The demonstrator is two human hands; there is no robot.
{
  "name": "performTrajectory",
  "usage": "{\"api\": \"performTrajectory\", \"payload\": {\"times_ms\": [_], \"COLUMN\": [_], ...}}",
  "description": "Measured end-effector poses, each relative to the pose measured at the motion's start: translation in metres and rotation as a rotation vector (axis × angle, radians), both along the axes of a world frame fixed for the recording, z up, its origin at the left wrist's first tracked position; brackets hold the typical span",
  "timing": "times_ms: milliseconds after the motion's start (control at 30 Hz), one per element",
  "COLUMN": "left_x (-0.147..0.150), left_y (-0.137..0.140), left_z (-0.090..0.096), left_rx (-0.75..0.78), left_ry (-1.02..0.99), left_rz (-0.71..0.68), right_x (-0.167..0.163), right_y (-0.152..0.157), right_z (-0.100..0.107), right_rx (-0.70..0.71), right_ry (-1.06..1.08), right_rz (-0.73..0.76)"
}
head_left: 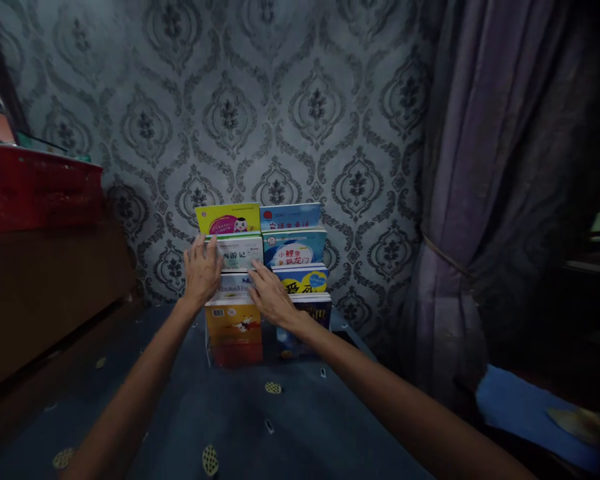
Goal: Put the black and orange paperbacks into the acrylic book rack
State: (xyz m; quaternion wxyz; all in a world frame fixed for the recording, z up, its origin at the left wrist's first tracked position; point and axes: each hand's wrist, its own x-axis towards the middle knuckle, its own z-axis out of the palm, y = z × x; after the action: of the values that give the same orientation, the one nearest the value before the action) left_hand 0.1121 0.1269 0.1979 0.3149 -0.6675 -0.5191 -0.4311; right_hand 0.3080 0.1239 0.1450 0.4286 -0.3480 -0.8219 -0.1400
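A tiered rack of books stands in front of me in two columns, with covers facing me. My left hand (201, 272) lies at the left edge of a white book (243, 251) with dark Chinese characters, fingers stretched and slightly apart over its corner. My right hand (271, 293) reaches to the same book's lower right corner, fingers extended; its thumb is hidden. Below that, a pale book (233, 287) shows between my hands. Behind the white book rises a yellow book (230, 217). An orange book (233, 325) fills the lowest left tier.
Blue books (294, 248) occupy the right column, with a blue-and-yellow book (307, 280) below. The rack stands on a dark blue cloth (240, 420) against a patterned wall. A red basket (40, 190) on a brown box (50, 287) is at left; a purple curtain (455, 167) hangs at right.
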Motion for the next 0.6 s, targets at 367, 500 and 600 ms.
{"api": "performTrajectory", "payload": {"times_ms": [367, 500, 600], "left_x": [-0.007, -0.011, -0.013], "left_y": [0.033, 0.04, 0.042], "left_z": [0.079, 0.081, 0.082], "left_rx": [-0.098, -0.09, -0.07], "left_ry": [-0.091, -0.107, -0.118], "left_rz": [0.011, -0.023, -0.04], "right_x": [0.006, 0.016, 0.024], "right_y": [-0.004, -0.005, -0.005], "right_z": [0.043, 0.046, 0.044], "right_rx": [0.097, 0.099, 0.092], "right_ry": [-0.036, -0.034, 0.005], "right_rz": [-0.017, -0.042, -0.04]}}
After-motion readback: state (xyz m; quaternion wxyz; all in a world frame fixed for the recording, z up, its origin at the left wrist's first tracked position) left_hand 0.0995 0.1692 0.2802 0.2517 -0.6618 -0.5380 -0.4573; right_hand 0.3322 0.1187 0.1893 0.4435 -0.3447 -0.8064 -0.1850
